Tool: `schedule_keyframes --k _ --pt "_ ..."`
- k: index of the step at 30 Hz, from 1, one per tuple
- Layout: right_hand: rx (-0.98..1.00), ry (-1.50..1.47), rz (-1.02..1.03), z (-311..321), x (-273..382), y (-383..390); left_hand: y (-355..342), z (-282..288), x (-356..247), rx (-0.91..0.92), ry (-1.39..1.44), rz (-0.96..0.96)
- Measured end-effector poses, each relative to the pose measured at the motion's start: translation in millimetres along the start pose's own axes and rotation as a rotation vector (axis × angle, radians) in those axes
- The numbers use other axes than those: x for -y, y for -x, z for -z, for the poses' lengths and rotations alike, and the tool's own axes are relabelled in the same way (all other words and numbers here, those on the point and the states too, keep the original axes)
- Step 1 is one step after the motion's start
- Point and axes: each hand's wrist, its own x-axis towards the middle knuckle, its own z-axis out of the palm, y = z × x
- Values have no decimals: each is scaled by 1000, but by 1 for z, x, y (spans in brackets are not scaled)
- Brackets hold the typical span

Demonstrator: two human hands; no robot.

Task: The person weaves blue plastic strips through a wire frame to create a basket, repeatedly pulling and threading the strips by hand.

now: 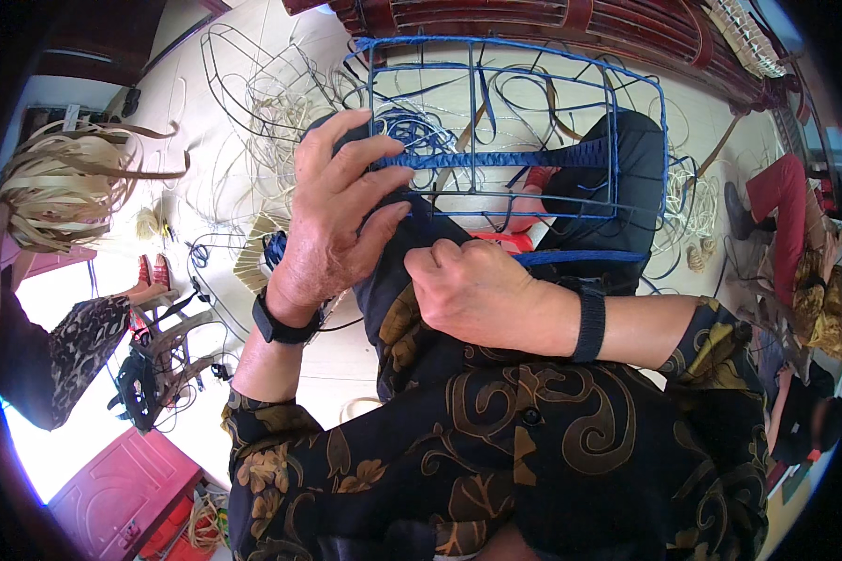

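A rectangular wire basket frame point(472, 112) stands over my knees, its wires partly wrapped in blue strip. A blue-wrapped band point(496, 160) crosses its middle. My left hand point(332, 210) lies at the frame's left side, fingers spread and slightly bent, the fingertips against the frame's left edge; the thumb stands apart. Close by on the right, my right hand point(472, 285) is closed in a fist below the frame's lower edge. Whatever it may hold is hidden by the fingers. To its right runs another blue-wrapped edge point(585, 256). A red and white object point(524, 229) shows behind the frame.
Loose blue strips point(416, 136) and tangled pale strips point(253, 173) cover the floor. Another bare wire frame point(253, 65) lies at the far left. Dark red wooden furniture point(533, 23) lines the back. People sit at left and right, one beside a bundle of pale strips point(65, 178).
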Motion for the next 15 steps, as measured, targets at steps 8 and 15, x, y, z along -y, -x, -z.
schedule_keyframes --k 8,15 --pt "40 31 -69 -6 -1 -3 -8 -2 -4 9 -133 -145" --pt "114 -55 -259 43 -32 -9 -8 -15 12 -73 -173 -349"
